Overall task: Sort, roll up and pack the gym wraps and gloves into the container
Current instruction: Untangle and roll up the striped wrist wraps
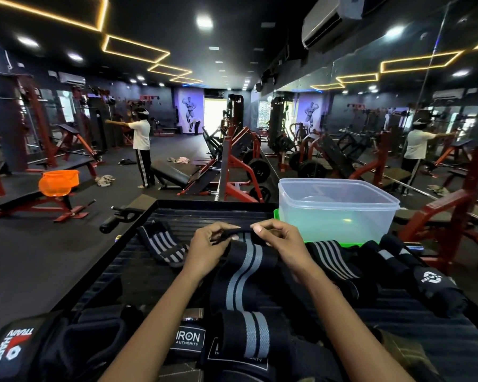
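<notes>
A long black wrap with grey stripes (243, 271) lies stretched toward me on the black platform (193, 216). My left hand (209, 250) and my right hand (280, 244) both pinch its far end. A clear plastic container (340, 213), open and with nothing in it, stands at the back right on a green lid (276, 215). A second striped wrap (163, 244) lies to the left, and another one (333, 259) lies to the right. Black gloves sit at the near left (20, 346) and at the right (431, 282). A partly rolled wrap (255, 337) lies near me.
The platform's left edge drops to the gym floor. A black handle bar (116, 216) sticks out at the back left. Benches, red machines and an orange basket (57, 182) fill the room. A person (142, 147) stands far off, and a mirror wall runs along the right.
</notes>
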Tool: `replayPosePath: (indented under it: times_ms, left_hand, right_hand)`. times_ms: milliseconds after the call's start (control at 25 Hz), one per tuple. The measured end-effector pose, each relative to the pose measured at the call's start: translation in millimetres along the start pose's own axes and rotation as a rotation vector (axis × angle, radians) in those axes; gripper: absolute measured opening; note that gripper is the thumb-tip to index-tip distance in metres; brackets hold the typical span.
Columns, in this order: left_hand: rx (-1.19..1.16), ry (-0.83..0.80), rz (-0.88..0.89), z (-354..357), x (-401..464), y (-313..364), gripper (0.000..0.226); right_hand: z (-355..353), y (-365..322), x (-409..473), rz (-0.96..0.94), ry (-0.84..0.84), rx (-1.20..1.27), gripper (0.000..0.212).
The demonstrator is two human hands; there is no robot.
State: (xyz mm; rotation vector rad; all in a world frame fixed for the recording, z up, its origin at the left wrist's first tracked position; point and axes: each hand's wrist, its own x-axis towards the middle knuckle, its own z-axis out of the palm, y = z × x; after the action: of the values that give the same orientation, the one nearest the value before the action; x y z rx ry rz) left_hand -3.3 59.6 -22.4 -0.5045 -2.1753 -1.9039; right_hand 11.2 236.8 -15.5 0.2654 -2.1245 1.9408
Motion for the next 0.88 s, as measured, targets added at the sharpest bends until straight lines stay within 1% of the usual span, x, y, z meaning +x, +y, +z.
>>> replayPosePath:
  times_ms: [80,160,200,240,360,440,480,560,640,720,800,880]
  left_hand:
    - [-0.121,0.022,-0.061,2.5,-2.2,4.4,0.010]
    - [-0.255,0.038,-0.134,3.4,-3.2,8.8,0.016]
    - [-0.275,0.041,-0.148,3.3,-2.7,8.7,0.020]
    - [-0.260,0.049,-0.158,3.3,-2.9,9.6,0.019]
    - [-0.187,0.066,-0.156,2.6,-3.0,7.4,0.005]
    - [-0.140,0.072,-0.156,2.3,-3.1,7.8,0.005]
    - [-0.078,0.092,-0.152,1.8,-2.3,7.8,0.005]
    - [0.117,0.183,-0.114,0.8,-0.1,7.8,0.013]
    - [0.194,0.247,-0.052,0.1,0.3,9.8,0.017]
    - [0.175,0.241,-0.033,-1.1,0.0,11.5,0.015]
    - [0.074,0.227,-0.073,-3.6,0.0,11.8,0.014]
    - [-0.023,0.223,-0.118,-5.0,-0.6,11.6,0.010]
  right_hand:
    - [-1.2,-1.1,2.0,-0.053,0.021,-0.001,0.006]
    - [-3.8,-1.4,4.4,-0.090,0.055,-0.025,0.007]
    - [-5.1,-1.6,4.8,-0.102,0.063,-0.038,0.008]
    - [-6.0,-1.5,5.0,-0.110,0.061,-0.043,0.010]
    - [-4.7,-2.2,3.6,-0.131,0.033,-0.077,0.014]
    - [-3.0,-2.7,2.5,-0.144,0.052,-0.118,0.015]
    - [-2.5,-2.9,2.0,-0.153,0.075,-0.145,0.014]
    - [-2.5,-4.5,0.5,-0.174,0.124,-0.204,0.012]
    - [-3.3,-6.8,-0.5,-0.188,0.164,-0.220,0.012]
    - [-3.8,-7.8,-1.0,-0.198,0.185,-0.214,0.016]
    - [-4.0,-7.4,-0.6,-0.198,0.205,-0.222,0.019]
    - [-3.7,-7.4,-0.8,-0.197,0.216,-0.238,0.018]
